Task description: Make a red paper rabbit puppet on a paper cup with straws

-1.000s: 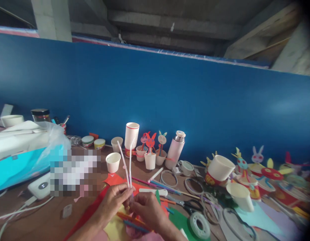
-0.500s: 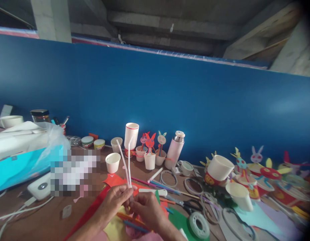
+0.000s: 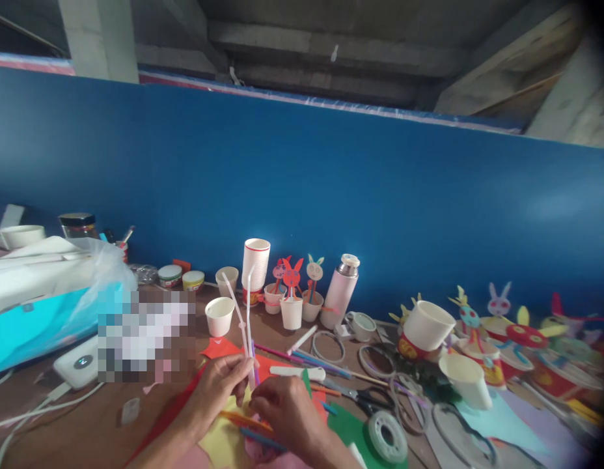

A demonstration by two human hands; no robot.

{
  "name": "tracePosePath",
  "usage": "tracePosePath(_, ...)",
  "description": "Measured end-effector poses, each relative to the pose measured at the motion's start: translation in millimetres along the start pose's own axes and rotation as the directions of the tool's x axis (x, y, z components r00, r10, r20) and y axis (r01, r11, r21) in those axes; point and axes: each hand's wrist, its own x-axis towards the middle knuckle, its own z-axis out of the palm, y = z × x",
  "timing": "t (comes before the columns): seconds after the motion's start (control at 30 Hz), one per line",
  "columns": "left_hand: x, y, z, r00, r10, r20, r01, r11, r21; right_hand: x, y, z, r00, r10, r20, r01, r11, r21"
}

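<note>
Two white bendy straws (image 3: 248, 326) stand nearly upright, their bent tops spread apart. My left hand (image 3: 221, 389) pinches them low down between thumb and fingers. Close beside it on the right, my right hand (image 3: 287, 407) has its fingers curled at the lower end of the straws; what they grip is hidden. A purple strip shows just behind the straws. Beneath the hands lie yellow paper (image 3: 224, 443), red paper (image 3: 178, 404) and several orange and blue sticks (image 3: 248, 423).
Paper cups (image 3: 219, 317), small rabbit figures in cups (image 3: 291, 312) and a pink flask (image 3: 340, 293) stand along the blue wall. Scissors (image 3: 368, 396), tape rolls (image 3: 388, 436) and more figures lie right. A power bank (image 3: 77, 361) and a blue bag (image 3: 48, 326) are left.
My left hand has shifted slightly left with the straws, and my right hand has moved a little apart from it. The purple strip now shows beside the straws.
</note>
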Motion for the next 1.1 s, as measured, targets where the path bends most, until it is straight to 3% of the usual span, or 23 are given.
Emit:
tracePosePath(0.17, -1.7, 1.1, 4.5, 0.999, -0.042, 0.029, 0.043, 0.998, -0.048, -0.1, 0.4, 4.3, 0.996, -0.036, -0.082, 0.020, 0.983, -0.181)
tracePosePath(0.33, -3.7, 6.5, 7.5, 0.998, -0.042, 0.040, 0.043, 0.999, -0.032, 1.0, 3.2, 5.7, 0.996, -0.058, -0.075, 0.036, 0.966, -0.257)
tracePosePath(0.7, -3.6, 1.6, 4.2, 0.999, -0.006, 0.043, 0.004, 0.998, 0.064, 1.4, 6.2, 5.3, 0.991, -0.105, -0.079, 0.073, 0.938, -0.338)
tracePosePath(1.1, -3.7, 3.1, 3.8, 1.000, 0.001, 0.030, -0.005, 0.992, 0.128, 2.0, 6.4, 6.2, 0.995, -0.080, -0.059, 0.053, 0.930, -0.363)
